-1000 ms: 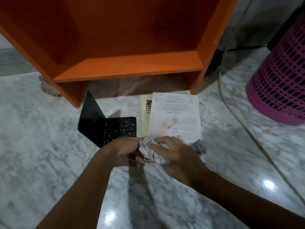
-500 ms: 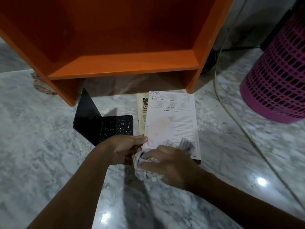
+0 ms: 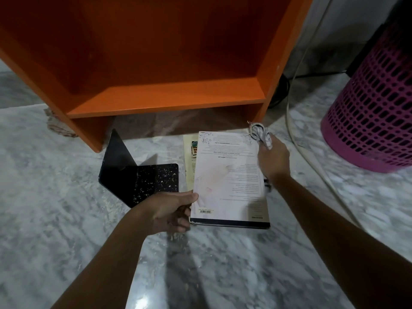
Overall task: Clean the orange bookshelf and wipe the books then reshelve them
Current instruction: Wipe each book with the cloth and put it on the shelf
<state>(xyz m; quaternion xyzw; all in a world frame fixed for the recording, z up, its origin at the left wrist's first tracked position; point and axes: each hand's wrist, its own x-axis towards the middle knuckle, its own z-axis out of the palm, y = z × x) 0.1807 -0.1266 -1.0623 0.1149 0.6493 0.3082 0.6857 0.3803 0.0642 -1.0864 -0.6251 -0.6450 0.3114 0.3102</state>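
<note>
The book (image 3: 227,175) lies on the floor (image 3: 66,219) before the shelf (image 3: 169,97). Left grip (image 3: 169,210) pinches its near edge, right grip (image 3: 273,159) clasps the cloth (image 3: 259,132) at its far corner. A hard wipe could crease the cover.

The orange bookshelf (image 3: 167,101) runs off the top; the yellow book (image 3: 189,168) lies mostly hidden under the white book (image 3: 229,179), whose print is too small to read; my right hand (image 3: 273,159) hides part of the cloth (image 3: 259,133).
</note>
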